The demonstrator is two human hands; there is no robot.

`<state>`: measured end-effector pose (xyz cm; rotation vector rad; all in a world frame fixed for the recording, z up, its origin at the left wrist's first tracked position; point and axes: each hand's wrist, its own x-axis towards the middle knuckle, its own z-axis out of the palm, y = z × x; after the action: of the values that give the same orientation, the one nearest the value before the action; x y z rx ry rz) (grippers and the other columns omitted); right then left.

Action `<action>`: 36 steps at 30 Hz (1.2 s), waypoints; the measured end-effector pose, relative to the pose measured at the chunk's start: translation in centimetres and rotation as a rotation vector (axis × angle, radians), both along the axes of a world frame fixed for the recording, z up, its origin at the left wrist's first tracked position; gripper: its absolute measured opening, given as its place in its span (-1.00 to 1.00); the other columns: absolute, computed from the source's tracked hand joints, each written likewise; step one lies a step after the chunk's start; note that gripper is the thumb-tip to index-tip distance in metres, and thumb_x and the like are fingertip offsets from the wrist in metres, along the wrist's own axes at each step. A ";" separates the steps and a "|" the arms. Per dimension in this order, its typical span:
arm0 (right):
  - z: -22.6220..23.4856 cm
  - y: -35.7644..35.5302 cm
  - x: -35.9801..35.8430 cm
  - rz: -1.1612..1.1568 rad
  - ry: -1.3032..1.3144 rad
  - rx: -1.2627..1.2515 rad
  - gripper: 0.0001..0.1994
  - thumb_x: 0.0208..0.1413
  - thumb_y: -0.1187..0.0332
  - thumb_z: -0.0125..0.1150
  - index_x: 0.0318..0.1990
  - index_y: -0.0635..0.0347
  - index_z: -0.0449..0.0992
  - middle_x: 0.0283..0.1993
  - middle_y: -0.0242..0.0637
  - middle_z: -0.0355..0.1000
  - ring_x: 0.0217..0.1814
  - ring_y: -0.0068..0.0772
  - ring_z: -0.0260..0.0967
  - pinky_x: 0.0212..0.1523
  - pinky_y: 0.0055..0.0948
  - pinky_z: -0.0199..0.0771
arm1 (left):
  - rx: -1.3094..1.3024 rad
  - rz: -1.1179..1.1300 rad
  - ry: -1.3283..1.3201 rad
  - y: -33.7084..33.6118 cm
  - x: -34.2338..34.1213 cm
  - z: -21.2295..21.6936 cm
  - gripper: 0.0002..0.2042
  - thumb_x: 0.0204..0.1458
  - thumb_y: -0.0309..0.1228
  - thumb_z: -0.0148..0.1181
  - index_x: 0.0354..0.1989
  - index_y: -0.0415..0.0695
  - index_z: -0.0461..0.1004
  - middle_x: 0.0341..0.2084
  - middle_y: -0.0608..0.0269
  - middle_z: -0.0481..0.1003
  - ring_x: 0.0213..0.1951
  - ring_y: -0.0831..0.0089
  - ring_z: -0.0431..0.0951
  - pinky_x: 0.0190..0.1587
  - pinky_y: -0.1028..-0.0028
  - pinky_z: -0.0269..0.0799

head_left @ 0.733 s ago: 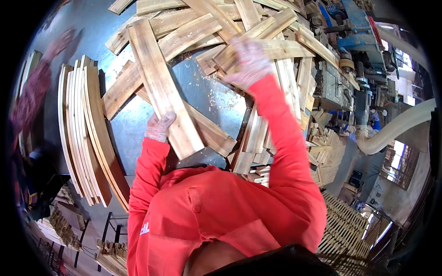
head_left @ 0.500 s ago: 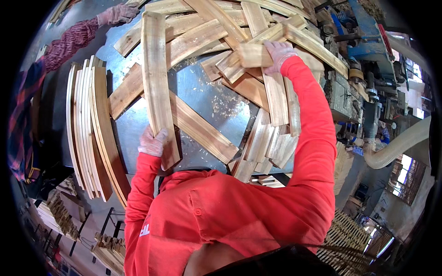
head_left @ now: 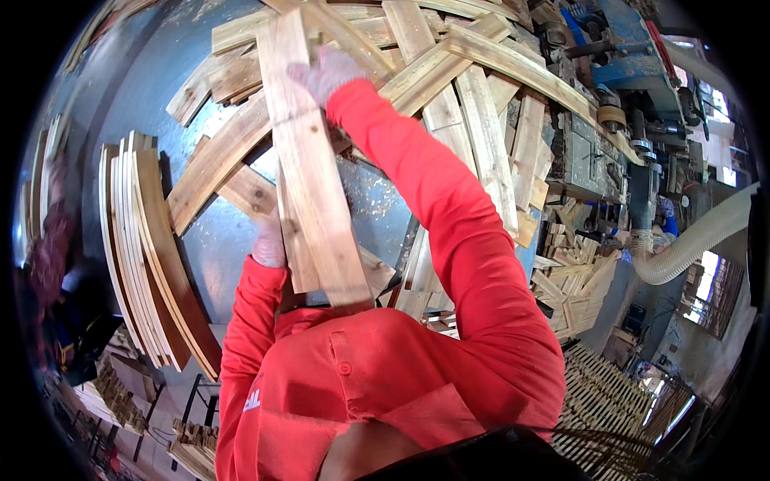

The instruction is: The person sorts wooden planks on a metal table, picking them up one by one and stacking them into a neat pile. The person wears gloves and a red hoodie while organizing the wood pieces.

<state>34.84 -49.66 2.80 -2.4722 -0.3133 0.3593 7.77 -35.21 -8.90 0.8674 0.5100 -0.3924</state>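
Note:
My gloved left hand (head_left: pixel 271 240) closes on the left edge of a wooden board (head_left: pixel 298 268) near its near end. A second wooden board (head_left: pixel 317 176) lies lengthwise over that one and covers most of it. My gloved right hand (head_left: pixel 327 76) grips the upper board by its right edge, close to the far end. The left fingers are partly hidden behind the boards. Under both boards, other loose planks (head_left: pixel 228 160) cross one another on the metal table (head_left: pixel 233 264).
To the left, several boards stand on edge in a row (head_left: pixel 136 248). Planks pile up (head_left: pixel 481 120) at the far right, beside a blue machine (head_left: pixel 626 56) and a ribbed hose (head_left: pixel 690 248). A co-worker's blurred sleeve (head_left: pixel 52 248) shows at the far left.
My right hand has swung left from the pile, and a second board now overlaps the one in my left hand. The co-worker's arm has drawn back toward the near left.

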 end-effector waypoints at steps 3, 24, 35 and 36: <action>-0.5 -4.2 -0.9 0.014 -0.219 -0.134 -0.20 -0.07 -0.23 0.20 0.22 0.18 0.32 0.09 0.03 0.43 0.17 0.05 0.35 0.16 -0.18 0.34 | 0.430 -0.116 0.029 -2.1 -0.6 0.8 -0.55 -0.01 -0.36 0.30 0.06 -0.21 0.39 -0.28 0.31 0.52 -0.31 0.57 0.50 -0.24 0.51 0.46; -1.5 -15.4 -1.1 0.143 0.469 -0.092 0.21 -0.22 -0.46 0.16 0.46 0.09 -0.22 0.12 0.14 0.39 0.14 0.00 0.39 0.13 -0.24 0.36 | 0.551 0.047 0.107 -0.4 -0.7 1.2 -0.59 -0.04 -0.29 0.34 -0.06 -0.23 0.44 -0.38 0.31 0.53 -0.37 0.56 0.49 -0.29 0.50 0.43; -1.6 -4.1 -11.2 0.369 -0.121 -0.333 -0.23 0.13 -0.12 0.00 0.36 0.19 0.06 -0.03 0.07 0.45 -0.11 0.07 0.47 -0.12 -0.05 0.46 | 0.585 0.092 0.013 -1.8 -0.6 6.1 -0.54 -0.10 -0.46 0.36 0.02 -0.24 0.38 -0.24 0.21 0.54 -0.23 0.46 0.52 -0.17 0.41 0.50; 0.0 -4.7 -8.1 0.257 -0.320 -0.196 -0.25 0.08 -0.08 0.11 0.34 0.17 0.11 -0.03 0.03 0.45 -0.09 0.03 0.46 -0.09 -0.05 0.45 | 0.539 0.170 -0.014 -1.6 -0.7 5.6 -0.53 -0.11 -0.45 0.37 0.01 -0.25 0.39 -0.24 0.20 0.54 -0.23 0.45 0.53 -0.16 0.40 0.50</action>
<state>26.73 -54.36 2.78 -2.6868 -0.7656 0.0983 7.09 -36.77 -3.29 1.3327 0.6855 -0.0878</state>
